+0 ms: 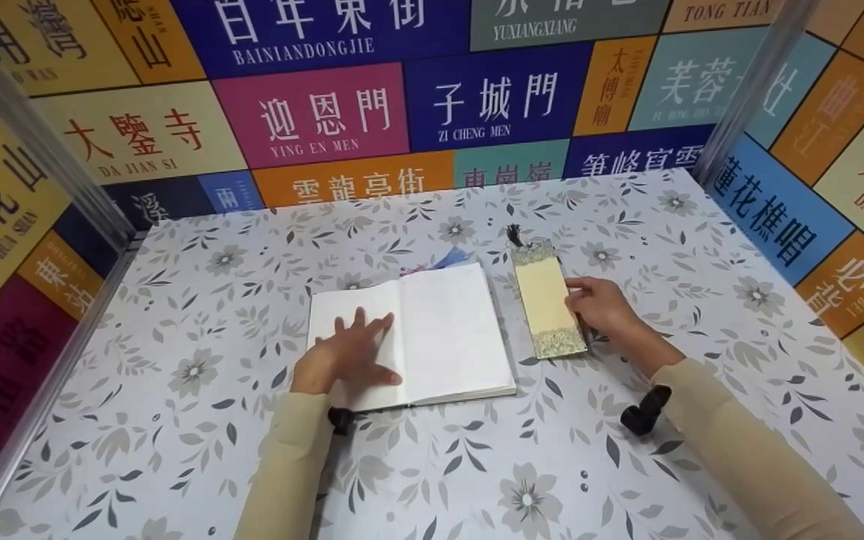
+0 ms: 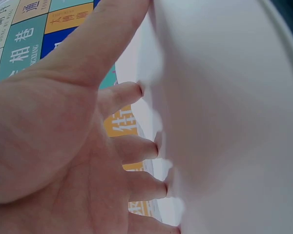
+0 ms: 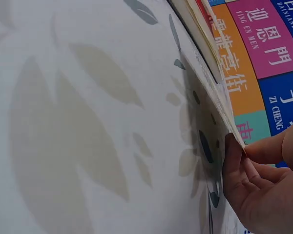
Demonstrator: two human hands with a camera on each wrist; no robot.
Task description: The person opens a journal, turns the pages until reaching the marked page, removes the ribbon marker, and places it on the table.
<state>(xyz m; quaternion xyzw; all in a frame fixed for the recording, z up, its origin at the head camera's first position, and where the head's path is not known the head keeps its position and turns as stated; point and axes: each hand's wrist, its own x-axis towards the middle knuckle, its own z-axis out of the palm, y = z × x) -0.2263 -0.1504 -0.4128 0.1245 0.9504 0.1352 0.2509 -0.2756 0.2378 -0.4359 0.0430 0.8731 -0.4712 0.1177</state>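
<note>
An open notebook [image 1: 456, 330] with blank white pages lies on the table. My left hand [image 1: 349, 351] rests on its left page, fingers spread and fingertips pressing the paper; the left wrist view shows the palm [image 2: 63, 161] raised above the page. To the right of the notebook is a bookmark [image 1: 546, 296], pale yellow with patterned ends and a dark tassel [image 1: 514, 235] at the top. My right hand [image 1: 603, 306] pinches its right edge between thumb and fingers. In the right wrist view the bookmark [image 3: 210, 92] is seen edge-on, tilted close over the tablecloth.
A floral cloth [image 1: 199, 442] covers the table. Blue and pink tassel-like strands [image 1: 453, 259] stick out behind the notebook's far edge. Panels with coloured sign blocks [image 1: 319, 116] stand along the back and both sides.
</note>
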